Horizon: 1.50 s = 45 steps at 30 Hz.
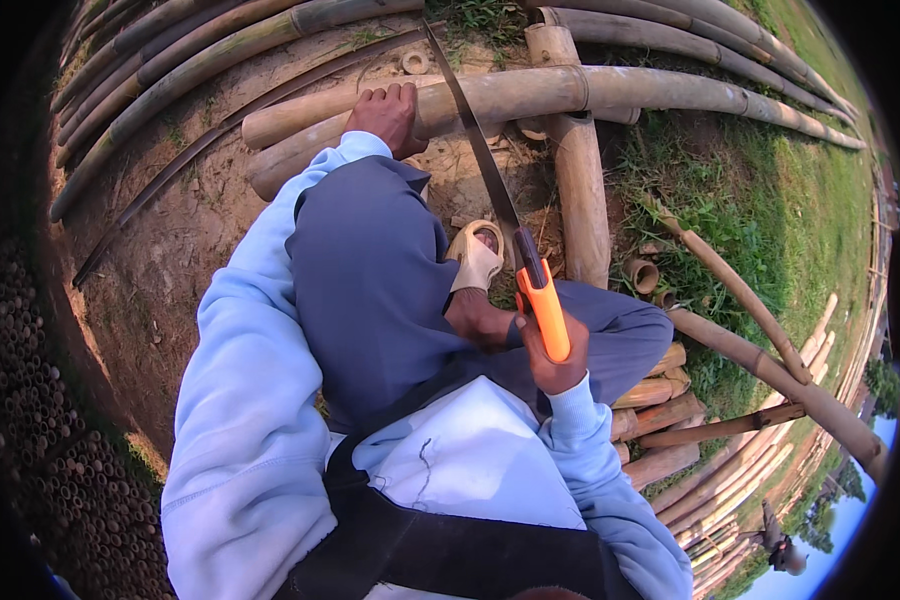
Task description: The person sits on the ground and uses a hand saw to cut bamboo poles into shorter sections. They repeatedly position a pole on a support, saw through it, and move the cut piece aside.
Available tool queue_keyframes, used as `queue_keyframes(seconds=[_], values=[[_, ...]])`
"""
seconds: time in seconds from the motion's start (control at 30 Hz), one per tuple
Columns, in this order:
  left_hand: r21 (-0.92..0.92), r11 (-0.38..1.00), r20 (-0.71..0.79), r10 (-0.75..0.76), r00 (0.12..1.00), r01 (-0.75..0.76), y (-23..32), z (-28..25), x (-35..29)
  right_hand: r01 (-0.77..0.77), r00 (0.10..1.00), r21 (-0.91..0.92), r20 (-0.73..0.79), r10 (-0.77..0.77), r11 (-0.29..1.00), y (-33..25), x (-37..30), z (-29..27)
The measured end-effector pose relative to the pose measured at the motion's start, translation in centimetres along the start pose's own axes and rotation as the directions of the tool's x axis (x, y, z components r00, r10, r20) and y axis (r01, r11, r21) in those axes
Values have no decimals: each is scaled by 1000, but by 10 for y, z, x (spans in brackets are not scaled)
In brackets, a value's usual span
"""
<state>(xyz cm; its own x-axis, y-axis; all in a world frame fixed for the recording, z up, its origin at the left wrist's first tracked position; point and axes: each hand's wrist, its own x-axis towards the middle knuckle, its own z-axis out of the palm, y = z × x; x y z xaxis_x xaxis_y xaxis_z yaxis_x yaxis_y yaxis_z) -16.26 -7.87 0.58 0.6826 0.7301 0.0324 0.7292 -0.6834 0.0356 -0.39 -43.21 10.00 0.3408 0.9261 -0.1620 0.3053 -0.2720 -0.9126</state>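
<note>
Head view: left hand (385, 118) gripped the far bamboo pole (530, 93); right hand (562, 372), nearer, held the saw (492, 185) across it. No cut showed; sawing apparently remained.

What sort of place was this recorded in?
Probably an outdoor bamboo work yard: long tan bamboo poles lie in rows, round, hollow brown bamboo ends are packed together at lower left, and the right hand holds an orange-handled metal handsaw above bare brown earth.
</note>
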Motion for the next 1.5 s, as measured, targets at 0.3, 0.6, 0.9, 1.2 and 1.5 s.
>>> queue_keyframes(seconds=[0.3, 0.6, 0.9, 1.2, 1.5], values=[[67, 998, -86, -11, 996, 16, -5, 26, 4, 41, 998, 108, -46, -36, 993, -8, 111, 42], [35, 999, 19, -23, 1000, 22, 0, 11, 0, 102, 993, 191, -71, -90, 976, 12, 119, 54], [-1, 999, 63, -46, 997, 46, 5, -1, 0, 16, 999, -72, -26, -18, 997, -31, -28, -11], [31, 999, -94, -5, 996, 8, 1, 23, -4, 265, 962, 48, -81, -260, 963, -1, 164, 62], [-7, 1000, -19, -4, 1000, 3, 2, 8, -4, 129, 988, 93, -100, -119, 987, 2, 143, 66]])
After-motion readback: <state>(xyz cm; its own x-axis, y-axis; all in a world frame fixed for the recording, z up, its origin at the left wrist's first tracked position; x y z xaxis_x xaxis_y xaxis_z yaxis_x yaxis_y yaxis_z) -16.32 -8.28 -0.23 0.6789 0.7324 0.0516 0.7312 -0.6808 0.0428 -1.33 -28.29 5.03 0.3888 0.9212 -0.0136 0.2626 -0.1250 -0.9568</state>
